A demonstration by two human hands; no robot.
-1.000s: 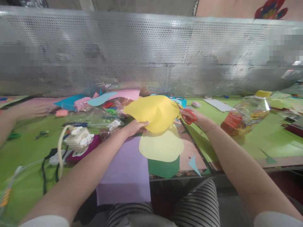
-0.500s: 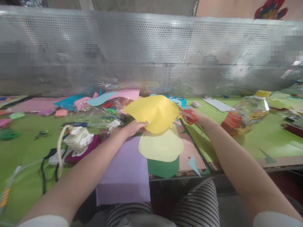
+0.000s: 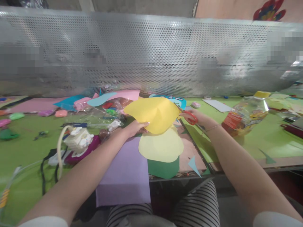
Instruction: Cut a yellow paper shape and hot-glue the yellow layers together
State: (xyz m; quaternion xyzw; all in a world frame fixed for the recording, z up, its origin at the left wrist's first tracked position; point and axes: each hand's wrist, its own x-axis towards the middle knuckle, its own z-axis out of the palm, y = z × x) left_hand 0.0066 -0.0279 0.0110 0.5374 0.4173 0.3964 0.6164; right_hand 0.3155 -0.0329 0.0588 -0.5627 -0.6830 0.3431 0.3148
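Green table (image 3: 248, 148) before a metal screen (image 3: 151, 53), yellow paper (image 3: 152, 114) in left hand's pinch, left hand (image 3: 136, 128) and right hand (image 3: 200, 118) both full, red scissors (image 3: 195, 119) in the latter.

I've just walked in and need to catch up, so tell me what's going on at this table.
A person holds a yellow sheet in the left hand, and red-handled scissors in the right hand, at the sheet's right edge. How far the blades are open is hard to tell. Below the sheet lie a pale yellow piece and a dark green piece, with a purple sheet to their left. A yellow-capped bottle is off to the right.
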